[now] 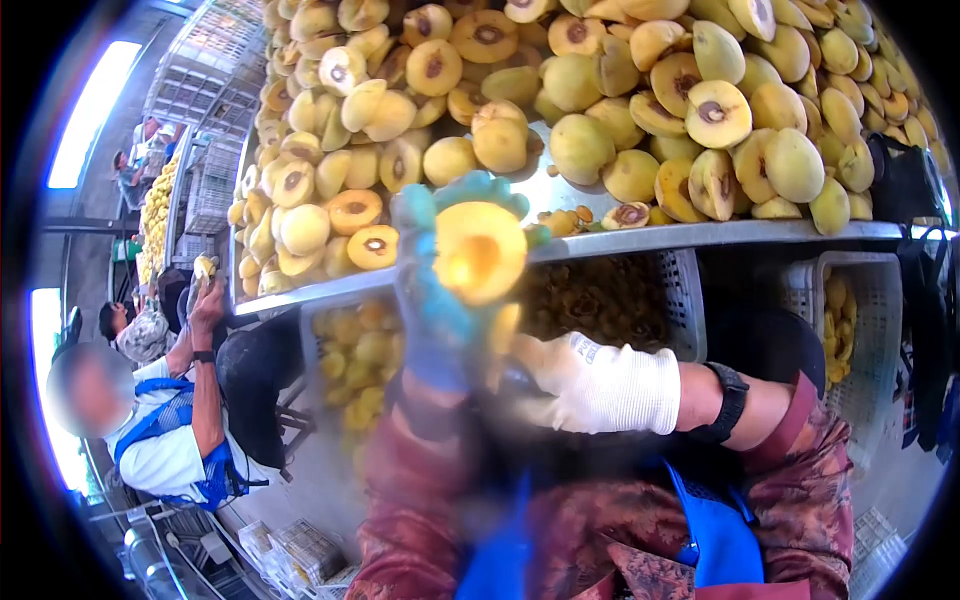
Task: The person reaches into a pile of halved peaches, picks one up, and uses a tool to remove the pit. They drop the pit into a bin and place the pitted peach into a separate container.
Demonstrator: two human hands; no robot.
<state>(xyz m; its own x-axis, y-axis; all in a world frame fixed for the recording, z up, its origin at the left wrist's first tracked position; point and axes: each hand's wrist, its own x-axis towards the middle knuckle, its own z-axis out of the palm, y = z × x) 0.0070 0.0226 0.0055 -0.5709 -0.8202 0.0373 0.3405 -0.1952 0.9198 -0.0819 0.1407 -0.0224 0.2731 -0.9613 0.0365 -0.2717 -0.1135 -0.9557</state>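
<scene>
My left hand point(430, 300), in a blue glove, is raised in front of me and grips a halved yellow fruit point(480, 250) with its cut face turned toward the camera. My right hand point(590, 385), in a white glove with a black watch at the wrist, is curled just below and to the right of the fruit. Blur hides whether it holds anything. Behind both hands a metal table point(700, 236) carries a large heap of yellow fruit halves point(600, 100), many showing dark pit hollows.
White plastic crates point(680, 300) with fruit stand under the table edge. At the left a person point(170, 420) in a white shirt and blue apron lifts a fruit; other people work farther back. Black bags point(905, 180) hang at the right.
</scene>
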